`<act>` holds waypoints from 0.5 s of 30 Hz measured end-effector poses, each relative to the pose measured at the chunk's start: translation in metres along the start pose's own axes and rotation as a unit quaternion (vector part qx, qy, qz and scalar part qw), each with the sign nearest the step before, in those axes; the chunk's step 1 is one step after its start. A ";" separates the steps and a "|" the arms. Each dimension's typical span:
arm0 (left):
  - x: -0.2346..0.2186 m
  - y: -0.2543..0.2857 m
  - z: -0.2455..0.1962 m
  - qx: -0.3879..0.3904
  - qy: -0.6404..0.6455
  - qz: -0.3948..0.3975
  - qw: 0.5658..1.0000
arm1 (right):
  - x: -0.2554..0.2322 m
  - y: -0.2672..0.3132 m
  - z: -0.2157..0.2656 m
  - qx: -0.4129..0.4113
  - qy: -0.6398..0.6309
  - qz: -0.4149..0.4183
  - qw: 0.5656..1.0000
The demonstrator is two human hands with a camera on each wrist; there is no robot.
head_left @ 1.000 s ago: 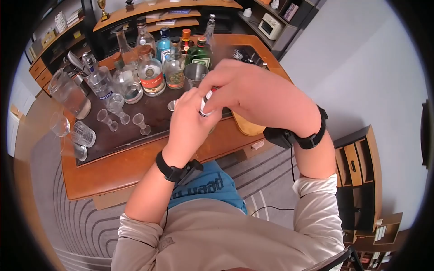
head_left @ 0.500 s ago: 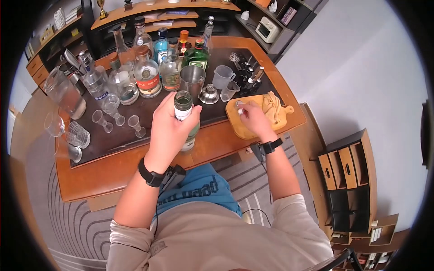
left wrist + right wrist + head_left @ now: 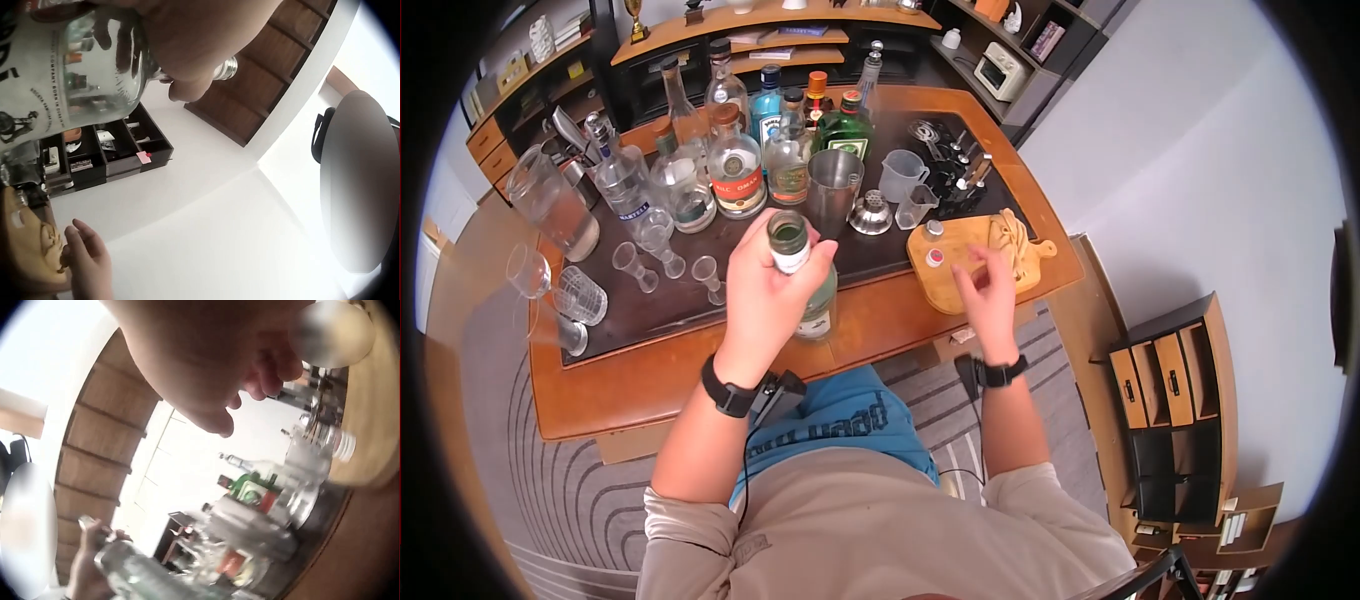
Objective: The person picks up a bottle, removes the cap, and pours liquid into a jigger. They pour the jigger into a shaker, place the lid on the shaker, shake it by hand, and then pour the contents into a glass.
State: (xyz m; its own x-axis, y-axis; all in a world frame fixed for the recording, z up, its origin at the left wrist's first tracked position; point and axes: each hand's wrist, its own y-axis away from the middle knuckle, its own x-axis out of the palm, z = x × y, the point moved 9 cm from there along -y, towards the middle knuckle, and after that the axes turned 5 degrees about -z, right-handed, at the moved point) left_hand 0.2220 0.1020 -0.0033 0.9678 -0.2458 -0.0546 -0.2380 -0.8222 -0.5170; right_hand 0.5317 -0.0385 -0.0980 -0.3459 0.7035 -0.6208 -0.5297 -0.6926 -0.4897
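Observation:
My left hand is curled round the neck of a clear bottle, its uncapped mouth facing up toward the head camera. In the left wrist view the same bottle shows a printed label, with the left hand on its neck. My right hand hovers at the near edge of the cutting board, fingers loosely bent and holding nothing. A red-topped cap lies on the board, left of those fingers, beside a small metal piece. The right wrist view shows the right hand with its fingers apart.
Several bottles stand along the back. A metal shaker tin, a strainer top and plastic measuring cups are behind the board. Small glasses and a pitcher stand at left; a yellowish heap lies on the board.
The right hand has left the bottle's mouth, moved right to the board and let go of the cap there. The left hand still grips the bottle, now slightly lower and farther left.

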 end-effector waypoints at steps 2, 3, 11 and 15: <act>-0.006 0.000 -0.010 0.019 0.026 0.000 0.999 | 0.011 0.030 -0.008 0.082 -0.145 0.039 0.985; -0.007 0.001 -0.012 0.021 0.027 0.003 0.999 | 0.027 0.049 -0.002 0.117 -0.239 0.081 0.961; -0.002 0.010 -0.027 -0.034 0.260 0.023 0.965 | 0.087 0.132 0.081 0.287 -0.737 0.333 0.513; -0.001 0.011 -0.018 -0.083 0.323 0.013 0.943 | 0.096 0.152 0.052 0.290 -0.739 0.291 0.534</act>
State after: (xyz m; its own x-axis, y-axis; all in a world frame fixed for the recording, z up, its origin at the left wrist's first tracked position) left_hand 0.2166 0.0841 0.0065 0.7221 -0.4843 0.4940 -0.3225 -0.8674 -0.3789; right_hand 0.3776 -0.0683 -0.2000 -0.5887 0.0508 0.8068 -0.0022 -0.9981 0.0613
